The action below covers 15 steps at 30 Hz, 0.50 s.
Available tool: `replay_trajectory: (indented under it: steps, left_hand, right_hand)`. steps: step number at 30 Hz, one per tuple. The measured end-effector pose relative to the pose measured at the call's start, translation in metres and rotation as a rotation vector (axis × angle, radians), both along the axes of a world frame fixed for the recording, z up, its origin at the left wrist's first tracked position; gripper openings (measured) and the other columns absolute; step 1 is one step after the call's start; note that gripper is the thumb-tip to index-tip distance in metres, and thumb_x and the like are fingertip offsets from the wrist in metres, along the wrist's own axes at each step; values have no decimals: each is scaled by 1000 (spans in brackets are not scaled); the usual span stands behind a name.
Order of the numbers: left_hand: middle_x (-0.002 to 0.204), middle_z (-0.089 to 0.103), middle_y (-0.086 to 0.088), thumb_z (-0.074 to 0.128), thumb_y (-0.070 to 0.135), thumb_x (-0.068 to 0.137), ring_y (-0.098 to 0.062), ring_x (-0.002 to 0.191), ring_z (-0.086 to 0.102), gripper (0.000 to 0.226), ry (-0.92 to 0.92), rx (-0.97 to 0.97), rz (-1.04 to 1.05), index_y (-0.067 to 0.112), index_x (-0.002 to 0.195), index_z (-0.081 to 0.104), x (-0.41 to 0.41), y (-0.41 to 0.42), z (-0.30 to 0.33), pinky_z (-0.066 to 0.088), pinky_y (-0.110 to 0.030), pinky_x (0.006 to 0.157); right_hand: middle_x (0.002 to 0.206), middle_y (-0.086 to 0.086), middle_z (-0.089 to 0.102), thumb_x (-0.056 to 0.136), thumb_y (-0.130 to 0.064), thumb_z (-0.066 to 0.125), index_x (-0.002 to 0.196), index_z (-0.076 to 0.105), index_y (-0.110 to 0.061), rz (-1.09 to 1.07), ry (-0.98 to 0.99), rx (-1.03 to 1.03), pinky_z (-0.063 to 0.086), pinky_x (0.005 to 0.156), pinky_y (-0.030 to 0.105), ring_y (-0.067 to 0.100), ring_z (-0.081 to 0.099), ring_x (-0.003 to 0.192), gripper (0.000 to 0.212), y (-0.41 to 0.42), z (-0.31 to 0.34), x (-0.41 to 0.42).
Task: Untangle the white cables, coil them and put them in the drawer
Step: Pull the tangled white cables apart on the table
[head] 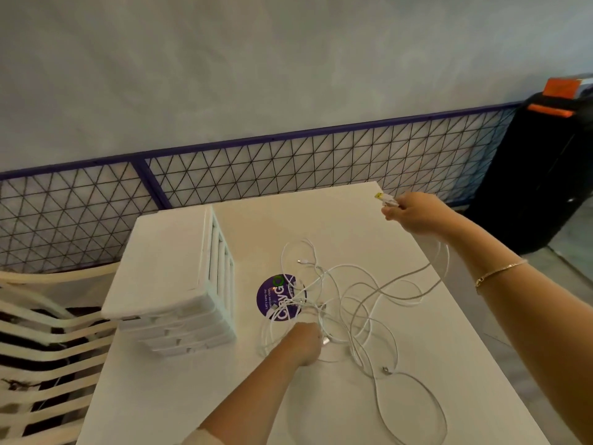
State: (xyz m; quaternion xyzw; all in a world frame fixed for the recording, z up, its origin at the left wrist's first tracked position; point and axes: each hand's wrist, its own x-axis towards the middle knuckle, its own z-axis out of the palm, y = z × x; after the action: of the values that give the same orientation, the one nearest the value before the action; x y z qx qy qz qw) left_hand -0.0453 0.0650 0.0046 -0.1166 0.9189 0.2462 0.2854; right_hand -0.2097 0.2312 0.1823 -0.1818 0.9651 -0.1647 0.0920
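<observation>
A tangle of white cables (349,303) lies spread across the middle of the white table (449,380). My right hand (414,211) is raised at the far right and pinches one cable's plug end (383,198), whose cable trails down under my wrist to the tangle. My left hand (305,343) rests on the near left side of the tangle and grips cable strands there. A loose plug (386,370) lies on the table nearer to me. A white drawer unit (173,271) stands on the table's left side with its drawers shut.
A round purple sticker (276,295) is on the table under the cables. Behind the table runs a purple-framed wire mesh fence (256,168). A cream slatted chair (41,332) stands at the left. A black bin with an orange lid (542,162) stands at the far right.
</observation>
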Motion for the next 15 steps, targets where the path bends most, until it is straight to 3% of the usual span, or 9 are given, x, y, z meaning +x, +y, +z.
replay_trajectory:
  steps: [7,11,15]
  left_hand:
    - [119,55,-12,41,13,95,-27,107,55,26,83,-85,54,9,119,51,-3,12,-37,46,-35,88]
    - [110,60,-9,48,21,93,-26,100,58,22,152,-131,102,11,110,57,-5,10,-47,47,-34,81]
    - [110,62,-9,53,17,89,-24,100,59,21,106,-123,132,10,109,57,-8,8,-49,47,-30,79]
  right_hand:
    - [92,9,59,96,-37,45,102,63,-6,-14,-51,124,35,70,30,24,51,87,37,16,-19,1]
    - [80,6,55,95,-38,45,96,62,-5,-6,-79,164,34,58,31,23,50,78,37,17,-27,1]
    - [84,8,55,95,-36,46,95,61,-6,9,-95,160,32,57,30,23,48,79,34,14,-30,4]
